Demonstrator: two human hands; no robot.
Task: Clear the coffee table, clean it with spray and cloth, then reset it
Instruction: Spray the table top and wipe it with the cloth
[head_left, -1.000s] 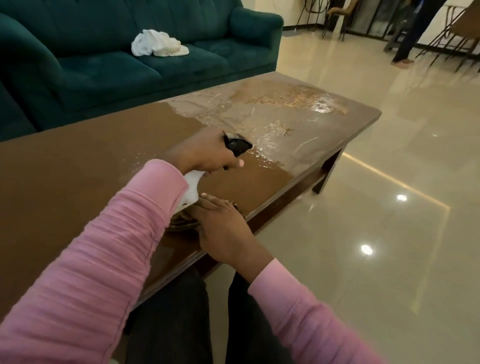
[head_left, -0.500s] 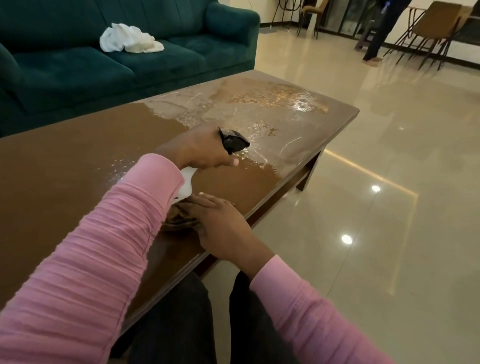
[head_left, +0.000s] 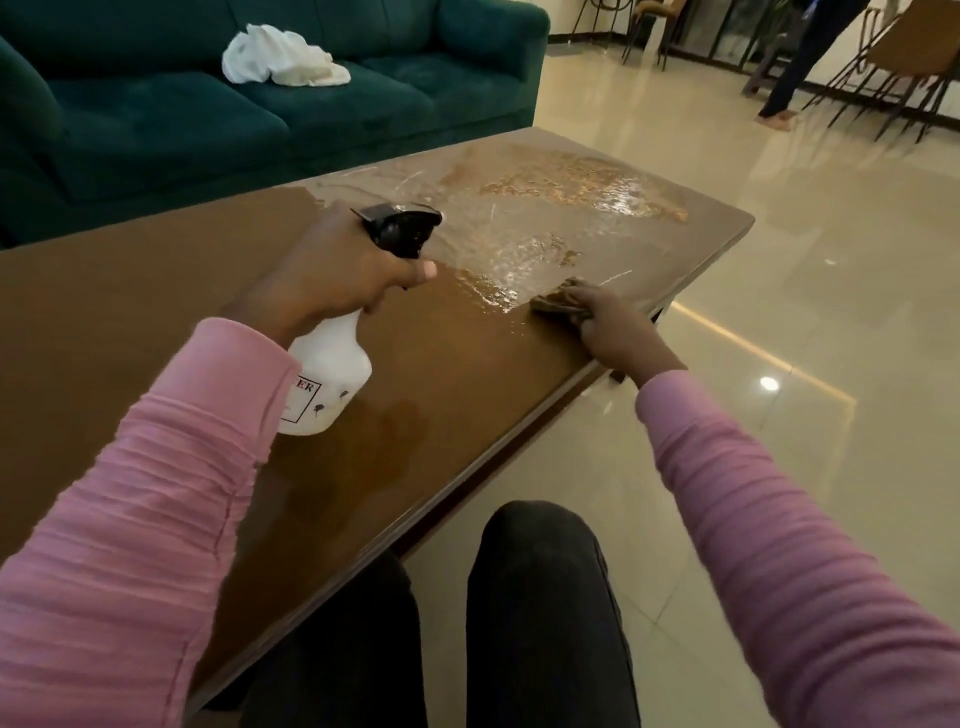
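Note:
The brown coffee table (head_left: 130, 312) fills the left and middle, its far right part wet with spray. My left hand (head_left: 332, 270) grips the neck of a white spray bottle (head_left: 324, 384) with a black trigger head (head_left: 402, 231), holding it just above the table. My right hand (head_left: 610, 325) presses a brownish cloth (head_left: 553, 301) onto the table near its right front edge, at the border of the wet patch. Most of the cloth is hidden under the hand.
A dark green sofa (head_left: 363, 104) runs behind the table with a crumpled white cloth (head_left: 283, 57) on its seat. Shiny tiled floor (head_left: 831, 260) lies to the right. A standing person's legs (head_left: 795, 78) and chairs (head_left: 904, 67) are at the far right. My knees (head_left: 535, 597) are below the table edge.
My right hand has slid the cloth from beside the bottle out to the right along the front edge. My left hand has stayed on the bottle.

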